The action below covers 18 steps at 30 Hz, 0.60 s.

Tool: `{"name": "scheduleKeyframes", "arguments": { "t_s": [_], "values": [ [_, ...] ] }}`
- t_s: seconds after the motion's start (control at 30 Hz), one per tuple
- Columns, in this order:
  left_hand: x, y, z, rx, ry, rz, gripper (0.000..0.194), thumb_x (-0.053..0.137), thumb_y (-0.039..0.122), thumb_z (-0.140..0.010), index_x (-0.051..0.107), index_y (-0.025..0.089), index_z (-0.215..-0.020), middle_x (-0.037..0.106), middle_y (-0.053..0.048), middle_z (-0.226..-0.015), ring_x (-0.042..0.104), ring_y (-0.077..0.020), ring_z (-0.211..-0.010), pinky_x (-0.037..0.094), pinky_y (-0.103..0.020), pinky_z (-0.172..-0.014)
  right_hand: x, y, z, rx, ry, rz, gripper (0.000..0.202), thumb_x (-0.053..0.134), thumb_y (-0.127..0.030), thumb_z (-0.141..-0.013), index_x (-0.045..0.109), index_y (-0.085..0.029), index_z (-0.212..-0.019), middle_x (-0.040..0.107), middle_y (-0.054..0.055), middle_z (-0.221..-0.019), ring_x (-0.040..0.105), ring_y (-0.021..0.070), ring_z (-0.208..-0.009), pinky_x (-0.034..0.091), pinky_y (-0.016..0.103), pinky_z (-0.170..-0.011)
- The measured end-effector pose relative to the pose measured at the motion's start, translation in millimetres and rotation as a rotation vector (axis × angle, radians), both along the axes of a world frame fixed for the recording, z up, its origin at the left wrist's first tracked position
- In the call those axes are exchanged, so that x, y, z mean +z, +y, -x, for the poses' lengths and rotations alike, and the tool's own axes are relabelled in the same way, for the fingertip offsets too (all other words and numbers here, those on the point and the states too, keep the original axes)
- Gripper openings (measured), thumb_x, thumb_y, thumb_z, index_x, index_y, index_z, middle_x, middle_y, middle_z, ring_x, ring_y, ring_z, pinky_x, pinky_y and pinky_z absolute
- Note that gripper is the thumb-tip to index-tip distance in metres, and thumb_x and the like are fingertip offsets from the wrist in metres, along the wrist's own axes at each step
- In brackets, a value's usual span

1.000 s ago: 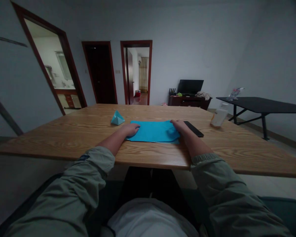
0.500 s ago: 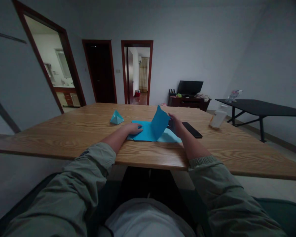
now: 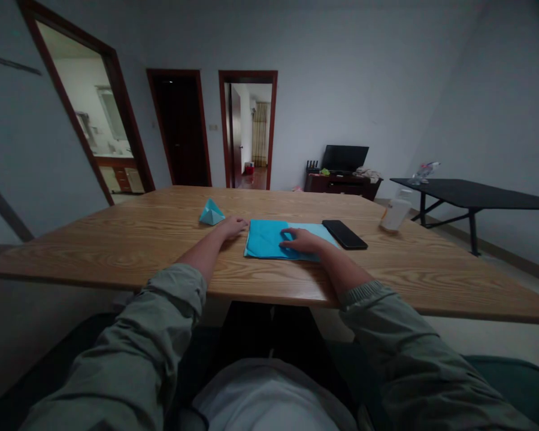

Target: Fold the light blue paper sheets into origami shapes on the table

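Observation:
A bright blue sheet of paper [image 3: 265, 239] lies flat near the table's front edge, on top of paler blue paper [image 3: 318, 230] that shows at its right. My right hand [image 3: 303, 240] rests on the blue sheet with thumb and fingers apart, holding nothing. Just left of the paper, my left hand [image 3: 233, 227] is on the wood, its fingers loosely extended and nothing in them. Behind my left hand stands a small folded blue paper pyramid [image 3: 211, 213].
On the wooden table [image 3: 161, 239], a black phone [image 3: 345, 234] lies right of the paper. Farther right stands a translucent plastic bottle [image 3: 395, 214]. A black table [image 3: 471, 193] is beyond at the right, and a monitor [image 3: 345, 158] stands at the back wall.
The raised right part of the blue sheet is now down flat. My right hand has moved left onto it. My left hand has come off the paper to the left.

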<state>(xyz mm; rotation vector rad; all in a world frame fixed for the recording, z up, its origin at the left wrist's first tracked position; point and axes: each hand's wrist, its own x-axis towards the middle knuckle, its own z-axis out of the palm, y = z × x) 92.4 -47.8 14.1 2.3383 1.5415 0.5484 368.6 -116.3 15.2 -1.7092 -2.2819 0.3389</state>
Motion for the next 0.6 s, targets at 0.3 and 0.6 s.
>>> {"name": "scheduleKeyframes", "arguments": {
  "t_s": [0.3, 0.6],
  "values": [
    [-9.0, -6, -14, -0.053, 0.106, -0.009, 0.055, 0.059, 0.061, -0.071, 0.061, 0.024, -0.113, 0.065, -0.004, -0.114, 0.059, -0.0206, -0.101, 0.046, -0.027, -0.085, -0.9, 12, 0, -0.113, 0.487, -0.079, 0.044, 0.060, -0.030, -0.079, 0.054, -0.019, -0.120, 0.060, 0.010, -0.118, 0.058, 0.0200, -0.103, 0.046, 0.033, -0.090],
    [-10.3, -12, -30, 0.065, 0.210, -0.088, 0.067, 0.050, 0.074, -0.069, 0.056, 0.031, -0.121, 0.058, -0.007, -0.125, 0.051, -0.0312, -0.113, 0.036, -0.044, -0.096, 13.7, 12, -1, -0.479, 1.267, 0.200, 0.023, 0.057, -0.023, -0.075, 0.051, -0.019, -0.096, 0.053, 0.008, -0.098, 0.059, 0.0134, -0.072, 0.054, 0.024, -0.061]
  ]
}}
